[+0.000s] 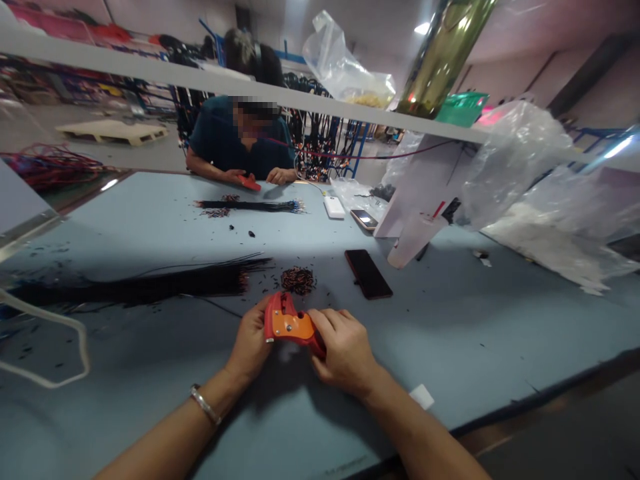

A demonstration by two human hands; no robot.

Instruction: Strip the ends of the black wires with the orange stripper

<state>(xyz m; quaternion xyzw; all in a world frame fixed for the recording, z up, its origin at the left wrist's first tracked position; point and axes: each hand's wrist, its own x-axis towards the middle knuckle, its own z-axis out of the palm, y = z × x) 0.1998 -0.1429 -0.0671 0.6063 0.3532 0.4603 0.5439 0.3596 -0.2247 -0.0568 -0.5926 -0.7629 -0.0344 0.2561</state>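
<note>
A red and orange wire stripper (293, 327) is held above the table by my right hand (345, 347), whose fingers wrap round its handles. My left hand (250, 340) is closed at the stripper's jaw end, its fingertips partly hidden behind the tool. A thin black wire (217, 305) runs from the bundle into my left hand. The long bundle of black wires (175, 283) lies to the left, its cut ends pointing right. Just beyond the stripper sits a small pile of short wire scraps (298, 280).
A black phone (369, 274) and a plastic cup (413, 240) stand to the right. Across the table, a co-worker (243, 140) holds another red tool (250, 183) behind a second wire bundle (250, 206). A shelf (300, 100) spans overhead. A white cable (83, 340) loops at left.
</note>
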